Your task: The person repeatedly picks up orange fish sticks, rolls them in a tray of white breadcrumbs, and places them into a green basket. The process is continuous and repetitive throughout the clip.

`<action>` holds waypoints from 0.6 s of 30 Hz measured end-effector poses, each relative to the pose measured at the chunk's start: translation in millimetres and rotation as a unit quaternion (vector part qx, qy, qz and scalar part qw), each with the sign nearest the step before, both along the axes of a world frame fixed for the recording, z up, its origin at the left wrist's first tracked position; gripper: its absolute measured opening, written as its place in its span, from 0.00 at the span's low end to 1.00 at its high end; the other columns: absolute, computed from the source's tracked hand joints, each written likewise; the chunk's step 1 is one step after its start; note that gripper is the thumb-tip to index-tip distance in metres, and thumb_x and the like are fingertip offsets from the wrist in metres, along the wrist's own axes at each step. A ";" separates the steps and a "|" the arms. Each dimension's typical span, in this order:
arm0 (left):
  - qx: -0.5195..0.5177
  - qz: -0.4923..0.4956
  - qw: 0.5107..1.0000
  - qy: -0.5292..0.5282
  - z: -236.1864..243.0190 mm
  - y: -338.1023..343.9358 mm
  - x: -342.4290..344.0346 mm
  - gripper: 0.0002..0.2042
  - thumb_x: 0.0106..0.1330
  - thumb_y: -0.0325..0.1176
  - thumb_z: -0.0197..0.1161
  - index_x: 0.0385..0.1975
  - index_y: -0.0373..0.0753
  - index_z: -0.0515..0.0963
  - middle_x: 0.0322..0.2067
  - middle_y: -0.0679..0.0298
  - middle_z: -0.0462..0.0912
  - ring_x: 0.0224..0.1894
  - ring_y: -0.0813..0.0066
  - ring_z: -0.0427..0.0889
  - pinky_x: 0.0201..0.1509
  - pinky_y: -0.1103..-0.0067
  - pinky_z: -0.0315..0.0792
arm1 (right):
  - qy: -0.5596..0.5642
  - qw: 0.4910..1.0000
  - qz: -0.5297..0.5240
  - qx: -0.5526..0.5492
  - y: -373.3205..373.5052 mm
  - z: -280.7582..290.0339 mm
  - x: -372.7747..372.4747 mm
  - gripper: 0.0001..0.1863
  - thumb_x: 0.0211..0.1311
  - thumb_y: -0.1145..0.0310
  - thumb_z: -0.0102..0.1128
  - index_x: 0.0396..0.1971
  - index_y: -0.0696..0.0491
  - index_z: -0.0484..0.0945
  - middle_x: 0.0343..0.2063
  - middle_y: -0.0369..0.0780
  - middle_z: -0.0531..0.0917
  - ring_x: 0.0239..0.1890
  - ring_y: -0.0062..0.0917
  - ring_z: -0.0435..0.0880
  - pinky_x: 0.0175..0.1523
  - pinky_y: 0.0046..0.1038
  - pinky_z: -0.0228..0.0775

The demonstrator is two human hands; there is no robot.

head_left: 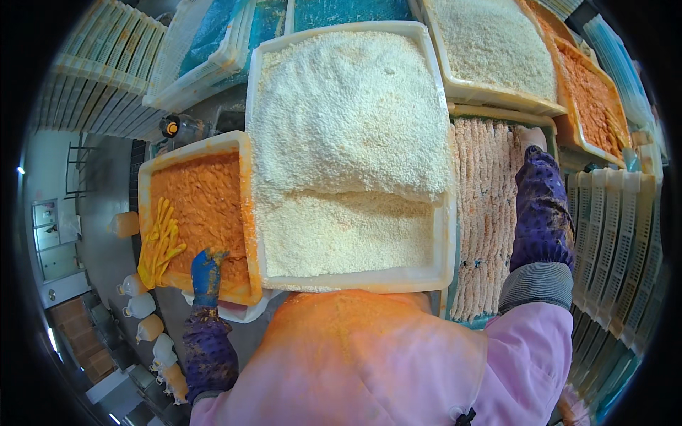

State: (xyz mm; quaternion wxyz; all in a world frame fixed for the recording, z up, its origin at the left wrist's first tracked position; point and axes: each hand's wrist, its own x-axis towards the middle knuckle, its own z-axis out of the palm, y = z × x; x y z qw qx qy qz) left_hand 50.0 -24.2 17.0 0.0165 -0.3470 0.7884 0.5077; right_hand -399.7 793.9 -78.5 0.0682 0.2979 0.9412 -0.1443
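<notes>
My left hand [212,270], in a blue glove with food-caked fingertips, is curled at the lower part of a tray [245,192] of orange wet mixture [192,184]; what its fingers hold is unclear. A yellow rubber glove [160,241] lies on that tray's left side. In the middle, a large white tub [444,241] holds pale crumbs [341,121]. My right hand [530,138] is curled at the far right corner of a tray [501,112] of long crumb-coated strips [483,213] laid in rows; its fingertips and anything in them are hidden.
Stacked baskets stand at upper left [106,71] and right [611,241]. Behind are blue-lined trays [341,11], more crumbs [490,50] and another orange-filled tray [590,106]. A dark bottle [183,126] stands behind the left tray; several jugs [138,305] stand farther left on the floor.
</notes>
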 end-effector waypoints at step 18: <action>0.233 -0.268 0.931 0.086 192.6 149.0 -91.5 0.12 0.71 0.29 0.65 0.47 0.27 0.82 0.44 0.50 0.87 0.51 0.61 0.86 0.56 0.70 0.80 | 0.435 0.806 0.070 -0.395 -134.6 128.7 195.9 0.20 0.79 0.55 0.49 0.51 0.55 0.82 0.47 0.41 0.85 0.54 0.26 0.81 0.65 0.31 0.70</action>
